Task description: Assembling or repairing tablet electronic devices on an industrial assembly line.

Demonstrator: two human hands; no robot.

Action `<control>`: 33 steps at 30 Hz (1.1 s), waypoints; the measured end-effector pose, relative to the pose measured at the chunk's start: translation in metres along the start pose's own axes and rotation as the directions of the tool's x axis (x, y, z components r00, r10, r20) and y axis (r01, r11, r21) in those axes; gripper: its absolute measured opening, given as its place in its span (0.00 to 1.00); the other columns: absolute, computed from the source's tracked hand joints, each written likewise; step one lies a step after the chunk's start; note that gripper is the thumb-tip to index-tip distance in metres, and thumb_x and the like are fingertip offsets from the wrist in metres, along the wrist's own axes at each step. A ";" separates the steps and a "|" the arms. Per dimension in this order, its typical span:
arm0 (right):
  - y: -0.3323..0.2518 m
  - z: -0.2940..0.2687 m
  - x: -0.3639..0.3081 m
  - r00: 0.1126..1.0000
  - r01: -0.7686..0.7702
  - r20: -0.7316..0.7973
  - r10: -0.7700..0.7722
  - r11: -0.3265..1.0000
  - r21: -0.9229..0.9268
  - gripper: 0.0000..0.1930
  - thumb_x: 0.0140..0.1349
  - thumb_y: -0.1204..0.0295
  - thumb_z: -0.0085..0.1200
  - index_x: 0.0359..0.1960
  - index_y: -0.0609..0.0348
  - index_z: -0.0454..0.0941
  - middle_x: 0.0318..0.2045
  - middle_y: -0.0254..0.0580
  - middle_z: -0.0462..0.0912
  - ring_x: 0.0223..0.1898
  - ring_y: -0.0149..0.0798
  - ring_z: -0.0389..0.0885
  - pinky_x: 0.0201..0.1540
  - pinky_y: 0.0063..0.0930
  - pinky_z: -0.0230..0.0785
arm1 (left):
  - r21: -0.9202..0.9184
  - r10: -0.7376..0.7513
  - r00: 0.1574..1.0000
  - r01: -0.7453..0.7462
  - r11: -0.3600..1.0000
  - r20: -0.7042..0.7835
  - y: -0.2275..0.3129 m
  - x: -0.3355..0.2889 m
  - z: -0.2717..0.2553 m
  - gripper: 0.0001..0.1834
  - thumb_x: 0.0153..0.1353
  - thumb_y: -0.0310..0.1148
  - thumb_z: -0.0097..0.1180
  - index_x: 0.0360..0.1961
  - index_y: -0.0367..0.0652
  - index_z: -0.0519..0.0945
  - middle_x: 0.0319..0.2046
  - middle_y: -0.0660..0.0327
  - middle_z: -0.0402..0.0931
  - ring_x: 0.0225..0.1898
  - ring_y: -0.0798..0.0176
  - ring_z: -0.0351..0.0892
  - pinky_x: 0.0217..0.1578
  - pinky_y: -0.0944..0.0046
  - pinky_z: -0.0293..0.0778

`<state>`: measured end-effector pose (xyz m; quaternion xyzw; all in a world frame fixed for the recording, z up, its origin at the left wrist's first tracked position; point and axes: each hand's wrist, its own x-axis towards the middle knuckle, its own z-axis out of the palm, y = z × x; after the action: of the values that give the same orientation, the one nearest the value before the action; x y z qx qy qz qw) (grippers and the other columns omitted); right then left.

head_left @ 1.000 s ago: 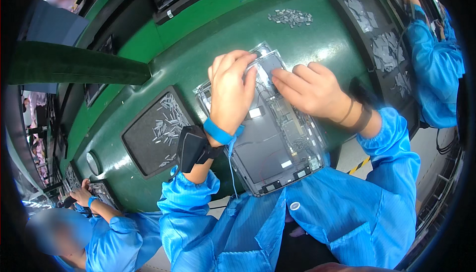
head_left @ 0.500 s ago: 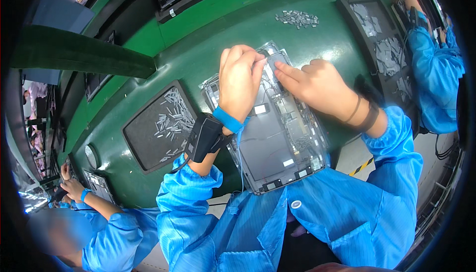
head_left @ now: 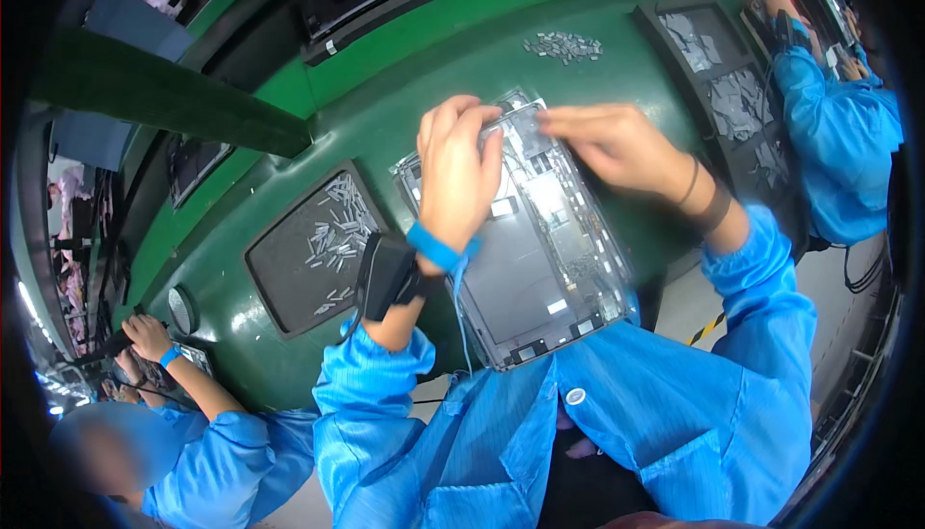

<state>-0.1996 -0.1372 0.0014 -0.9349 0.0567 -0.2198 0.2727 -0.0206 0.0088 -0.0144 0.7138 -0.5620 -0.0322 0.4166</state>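
Note:
An opened flat electronic device lies tilted on the green table in front of me, with a grey panel and a strip of circuit board showing. My left hand rests over its far left part, fingers bent toward the far edge and thumb apart from them; no object shows in it. A blue band with a cord circles that wrist. My right hand is over the far right corner, fingers stretched out and slightly blurred, the tips touching or just above the device. What lies beneath the fingertips is hidden.
Left of the device, a dark tray holds many small grey strips. Small metallic pieces lie heaped beyond it. A compartmented tray of grey pieces stands at the right. Co-workers' blue sleeves appear at both sides. A green beam crosses the upper left.
My left thumb and finger have parted from their pinch at the device's far edge. My right hand's fingers have straightened and shifted slightly along the far corner.

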 end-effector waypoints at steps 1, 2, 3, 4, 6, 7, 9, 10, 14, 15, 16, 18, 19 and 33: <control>0.000 0.000 -0.007 0.987 0.008 -0.163 -0.004 1.000 0.023 0.17 0.57 0.82 0.49 0.48 0.58 0.83 0.46 0.46 0.85 0.39 0.40 0.86 0.42 0.32 0.77 | 0.000 -0.001 1.000 0.001 1.000 -0.004 0.012 -0.007 -0.011 0.11 0.57 0.25 0.59 0.42 0.38 0.82 0.48 0.50 0.76 0.52 0.47 0.72 0.55 0.55 0.67; -0.007 -0.002 -0.013 0.954 -0.165 -0.206 0.216 0.958 0.236 0.16 0.59 0.81 0.50 0.47 0.59 0.83 0.45 0.44 0.85 0.37 0.35 0.83 0.40 0.28 0.76 | 0.018 -0.015 0.999 0.016 1.000 -0.031 0.024 -0.016 -0.026 0.14 0.57 0.24 0.58 0.46 0.38 0.80 0.50 0.50 0.75 0.54 0.47 0.71 0.56 0.55 0.66; -0.013 -0.005 -0.020 0.877 -0.315 -0.204 0.436 0.841 0.440 0.14 0.62 0.81 0.50 0.47 0.59 0.83 0.44 0.42 0.85 0.34 0.29 0.81 0.38 0.24 0.74 | 0.031 -0.024 0.998 0.025 0.999 -0.054 0.032 -0.028 -0.036 0.17 0.57 0.24 0.58 0.49 0.38 0.79 0.52 0.50 0.74 0.56 0.48 0.70 0.57 0.55 0.65; -0.008 -0.002 -0.029 0.846 -0.397 -0.132 0.517 0.775 0.492 0.14 0.65 0.77 0.51 0.51 0.61 0.80 0.46 0.38 0.83 0.31 0.22 0.75 0.36 0.18 0.70 | 0.046 -0.081 0.995 0.083 0.995 -0.053 0.035 -0.045 -0.047 0.19 0.58 0.23 0.57 0.52 0.38 0.77 0.54 0.50 0.73 0.57 0.48 0.69 0.58 0.55 0.65; -0.013 0.011 -0.037 0.813 -0.430 -0.089 0.575 0.697 0.574 0.15 0.65 0.76 0.52 0.54 0.61 0.77 0.47 0.38 0.82 0.31 0.21 0.75 0.35 0.18 0.70 | 0.033 -0.209 0.977 0.210 0.977 -0.040 0.039 -0.076 -0.058 0.22 0.59 0.22 0.55 0.56 0.37 0.74 0.56 0.51 0.71 0.59 0.50 0.68 0.59 0.56 0.64; -0.013 0.018 -0.038 0.785 -0.452 -0.029 0.618 0.605 0.655 0.17 0.66 0.74 0.53 0.56 0.62 0.75 0.48 0.38 0.82 0.32 0.21 0.75 0.35 0.18 0.70 | 0.024 -0.288 0.957 0.289 0.957 -0.037 0.043 -0.092 -0.062 0.23 0.59 0.21 0.54 0.58 0.37 0.73 0.58 0.52 0.70 0.60 0.51 0.67 0.59 0.56 0.64; -0.011 0.024 -0.032 0.810 -0.460 -0.021 0.586 0.657 0.597 0.22 0.65 0.69 0.56 0.59 0.62 0.71 0.48 0.39 0.81 0.32 0.22 0.75 0.35 0.19 0.70 | 0.048 -0.329 0.944 0.329 0.943 -0.004 0.045 -0.122 -0.064 0.28 0.60 0.21 0.54 0.63 0.37 0.68 0.61 0.51 0.66 0.60 0.50 0.66 0.58 0.56 0.65; -0.011 0.026 -0.021 0.795 -0.528 0.033 0.606 0.664 0.529 0.23 0.64 0.67 0.59 0.59 0.63 0.72 0.48 0.41 0.81 0.31 0.23 0.75 0.35 0.20 0.70 | 0.051 -0.383 0.923 0.382 0.923 0.022 0.048 -0.133 -0.062 0.30 0.60 0.21 0.53 0.65 0.37 0.65 0.62 0.49 0.64 0.60 0.50 0.66 0.58 0.56 0.65; 0.009 0.035 0.003 0.782 -0.596 0.142 0.607 0.661 0.455 0.28 0.57 0.63 0.66 0.57 0.63 0.73 0.44 0.43 0.80 0.26 0.25 0.72 0.33 0.22 0.69 | -0.097 -0.494 0.866 0.499 0.861 0.075 0.059 -0.156 -0.057 0.34 0.62 0.22 0.52 0.68 0.33 0.57 0.63 0.45 0.61 0.61 0.48 0.64 0.57 0.55 0.66; 0.011 0.035 0.006 0.780 -0.604 0.181 0.599 0.648 0.463 0.28 0.56 0.64 0.66 0.56 0.62 0.73 0.43 0.42 0.80 0.26 0.25 0.71 0.33 0.22 0.69 | -0.178 -0.531 0.842 0.540 0.823 0.097 0.059 -0.158 -0.055 0.33 0.63 0.23 0.52 0.68 0.32 0.56 0.62 0.43 0.61 0.61 0.45 0.63 0.56 0.54 0.66; 0.009 0.039 0.005 0.781 -0.604 0.184 0.596 0.648 0.464 0.28 0.56 0.64 0.66 0.56 0.62 0.73 0.43 0.42 0.80 0.26 0.25 0.71 0.33 0.22 0.69 | -0.237 -0.583 0.804 0.592 0.770 0.115 0.061 -0.163 -0.055 0.32 0.63 0.24 0.52 0.67 0.31 0.58 0.62 0.43 0.62 0.60 0.47 0.66 0.56 0.56 0.67; 0.004 0.045 0.002 0.760 -0.610 0.059 0.648 0.678 0.412 0.26 0.54 0.67 0.67 0.54 0.61 0.74 0.39 0.39 0.79 0.24 0.25 0.70 0.32 0.22 0.69 | -0.273 -0.590 0.782 0.623 0.733 0.200 0.057 -0.169 -0.056 0.30 0.64 0.25 0.52 0.66 0.30 0.60 0.61 0.44 0.62 0.58 0.47 0.68 0.56 0.56 0.67; 0.002 0.043 0.001 0.761 -0.607 0.053 0.647 0.680 0.410 0.26 0.54 0.67 0.67 0.54 0.61 0.74 0.39 0.39 0.79 0.24 0.25 0.70 0.32 0.22 0.69 | -0.308 -0.584 0.760 0.650 0.695 0.285 0.054 -0.171 -0.054 0.29 0.64 0.25 0.52 0.66 0.30 0.61 0.61 0.44 0.63 0.56 0.48 0.69 0.56 0.56 0.67; -0.005 0.051 -0.025 0.834 -0.467 -0.032 0.551 0.736 0.490 0.27 0.63 0.64 0.57 0.62 0.63 0.68 0.60 0.51 0.69 0.59 0.46 0.69 0.62 0.36 0.62 | -0.648 -0.615 0.740 0.613 0.452 0.272 0.043 -0.190 -0.035 0.28 0.66 0.25 0.54 0.66 0.33 0.61 0.47 0.57 0.70 0.40 0.68 0.74 0.39 0.69 0.73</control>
<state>-0.1995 -0.1020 -0.0441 -0.7673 0.2809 -0.2246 0.5309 -0.1051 0.1850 -0.0445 0.6524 -0.2088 -0.3902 0.6153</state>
